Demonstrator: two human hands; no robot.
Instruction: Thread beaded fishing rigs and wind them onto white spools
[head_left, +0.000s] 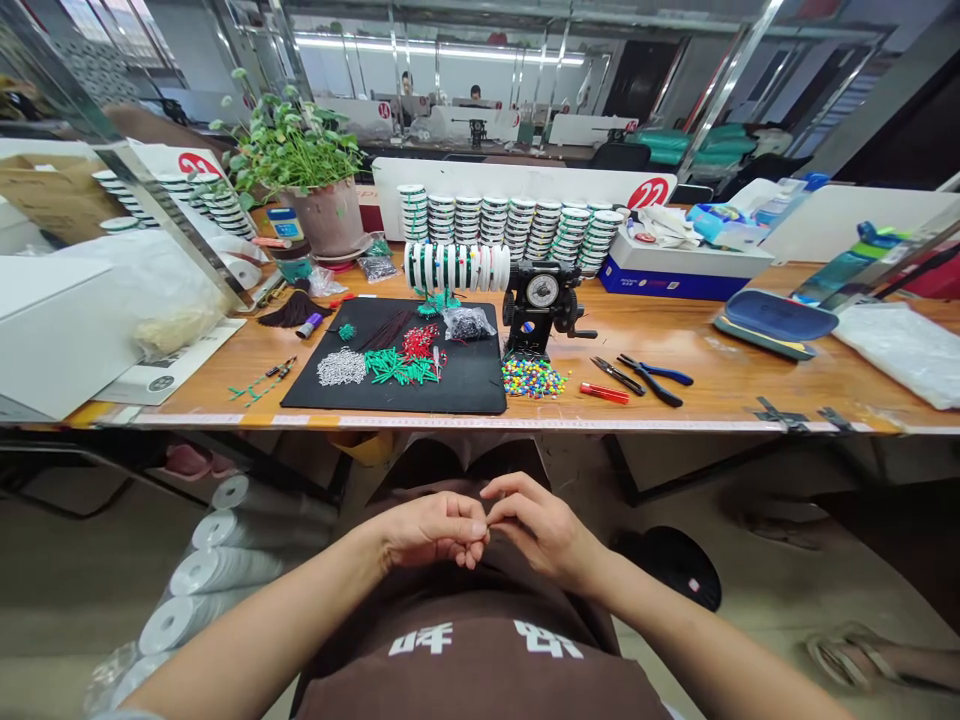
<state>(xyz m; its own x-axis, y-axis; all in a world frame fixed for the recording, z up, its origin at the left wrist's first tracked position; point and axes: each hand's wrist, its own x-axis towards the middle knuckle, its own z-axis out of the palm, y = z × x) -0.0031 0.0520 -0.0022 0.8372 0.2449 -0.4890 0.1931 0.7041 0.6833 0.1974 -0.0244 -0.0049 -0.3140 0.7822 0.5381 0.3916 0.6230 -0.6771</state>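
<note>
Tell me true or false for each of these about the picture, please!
1. The left hand and the right hand meet at the fingertips in front of the wooden table. True.
2. The right hand grips the blue-handled pliers. False: those pliers lie on the table.
3. A green potted plant stands on the table. True.
4. The colourful beads lie on the black mat. False: they lie on the table beside the mat.
</note>
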